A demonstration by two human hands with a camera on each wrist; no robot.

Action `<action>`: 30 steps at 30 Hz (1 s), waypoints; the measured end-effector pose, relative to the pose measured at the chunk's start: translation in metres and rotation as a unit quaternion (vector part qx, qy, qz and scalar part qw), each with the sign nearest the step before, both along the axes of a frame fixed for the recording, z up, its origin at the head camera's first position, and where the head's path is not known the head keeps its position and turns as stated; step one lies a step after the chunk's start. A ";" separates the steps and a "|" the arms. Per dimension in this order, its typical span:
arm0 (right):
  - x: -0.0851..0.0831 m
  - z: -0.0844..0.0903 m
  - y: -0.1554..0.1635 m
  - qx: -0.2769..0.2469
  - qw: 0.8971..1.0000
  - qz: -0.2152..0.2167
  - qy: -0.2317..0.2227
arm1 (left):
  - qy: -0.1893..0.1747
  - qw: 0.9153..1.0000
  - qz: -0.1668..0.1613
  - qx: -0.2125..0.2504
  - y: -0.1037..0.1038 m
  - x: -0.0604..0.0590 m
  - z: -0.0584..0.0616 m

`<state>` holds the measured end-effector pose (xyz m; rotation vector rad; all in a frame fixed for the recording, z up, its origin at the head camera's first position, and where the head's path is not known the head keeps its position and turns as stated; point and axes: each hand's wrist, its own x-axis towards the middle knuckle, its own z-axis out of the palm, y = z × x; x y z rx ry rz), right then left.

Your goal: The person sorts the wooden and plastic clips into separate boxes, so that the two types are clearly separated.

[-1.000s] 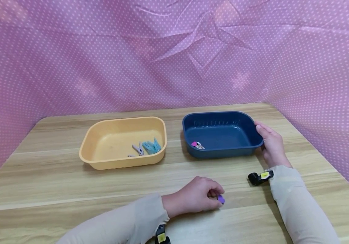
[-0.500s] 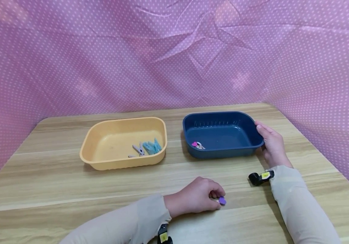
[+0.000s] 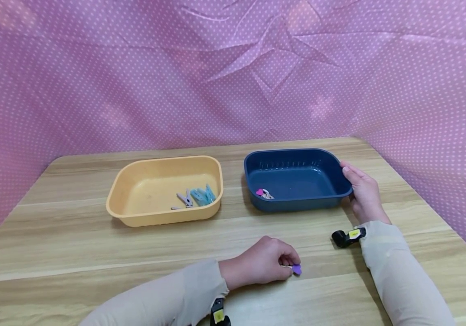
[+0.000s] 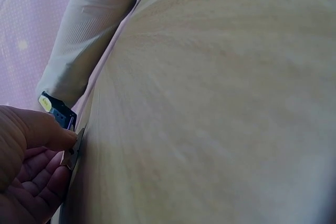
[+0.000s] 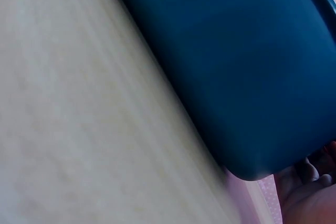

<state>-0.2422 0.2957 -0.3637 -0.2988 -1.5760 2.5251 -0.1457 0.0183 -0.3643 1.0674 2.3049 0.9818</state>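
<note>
The person's left hand [image 3: 263,262] rests on the pale wooden table [image 3: 74,244] near its front edge, fingers curled, thumb and fingertips pinching a small clothes peg with a purple heart-shaped head [image 3: 295,269]. The peg lies at table level, its purple head poking out just past the fingertips (in the left wrist view only a thin sliver of it shows between thumb and fingers [image 4: 75,148]).

The right hand [image 3: 361,192] holds the right end of the dark blue rectangular plastic basin [image 3: 334,174], thumb at the rim and fingers wrapped against the outer wall. The right wrist view shows the basin's blue side close up [image 5: 236,72] with fingertips tucked beside its corner; how firmly they press I cannot tell.

Inside the blue basin lies one small peg with a pink heart head [image 3: 263,194], near its left front corner. To the left, just beside the blue one but apart from it, stands a yellow rectangular plastic basin [image 3: 135,217] holding a few blue and grey pegs [image 3: 198,196] bunched at its right front. A pink dotted cloth [image 3: 135,81] hangs behind and around the table.
</note>
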 end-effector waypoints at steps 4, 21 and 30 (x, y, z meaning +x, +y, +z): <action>0.000 0.000 0.000 0.002 1.000 -0.002 -0.001 | -0.006 1.000 0.001 0.004 0.000 0.000 0.000; 0.000 0.000 0.001 0.007 1.000 -0.006 -0.010 | -0.033 0.999 -0.010 0.033 -0.001 0.002 -0.002; 0.000 -0.001 0.002 0.010 1.000 -0.004 -0.015 | -0.052 0.997 -0.014 0.054 -0.002 0.004 -0.001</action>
